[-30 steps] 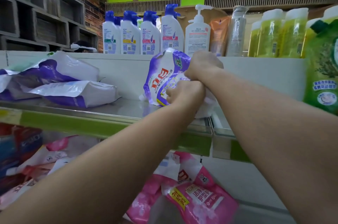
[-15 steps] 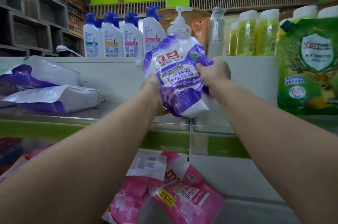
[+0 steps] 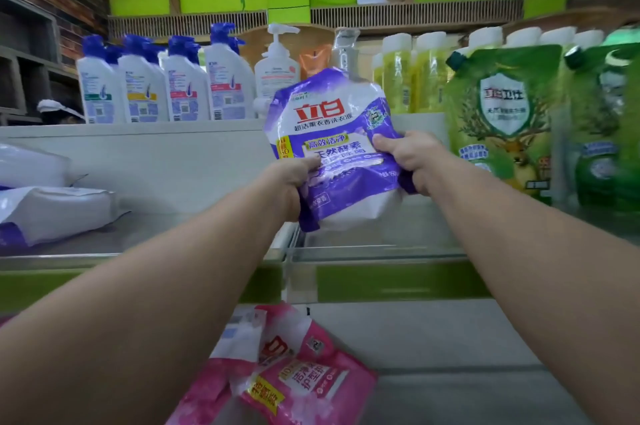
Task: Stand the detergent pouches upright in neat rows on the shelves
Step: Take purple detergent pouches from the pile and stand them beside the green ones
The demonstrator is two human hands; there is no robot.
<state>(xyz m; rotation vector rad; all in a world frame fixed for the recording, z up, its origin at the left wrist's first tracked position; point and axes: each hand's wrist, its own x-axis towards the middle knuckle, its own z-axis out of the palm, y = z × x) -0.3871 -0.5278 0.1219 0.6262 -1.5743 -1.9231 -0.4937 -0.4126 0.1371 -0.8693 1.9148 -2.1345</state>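
A purple and white detergent pouch (image 3: 332,133) is held upright in the air above the metal shelf (image 3: 381,234), its label facing me. My left hand (image 3: 291,182) grips its lower left edge and my right hand (image 3: 405,157) grips its right side. Two more purple and white pouches (image 3: 52,209) lie flat on the shelf at the left. Green pouches (image 3: 502,119) stand upright on the shelf at the right. Pink pouches (image 3: 298,376) lie in a heap on the shelf below.
Blue-capped white bottles (image 3: 156,88), a pump bottle (image 3: 277,67) and yellow bottles (image 3: 412,74) stand behind the shelf's white back panel (image 3: 173,161). A green price rail (image 3: 388,282) runs along the shelf's front edge. Dark cubby shelves are at far left.
The pouch was lifted off the shelf, turned upright with its front toward me and carried to the right. My hands shifted from its top to its sides. The view swung right.
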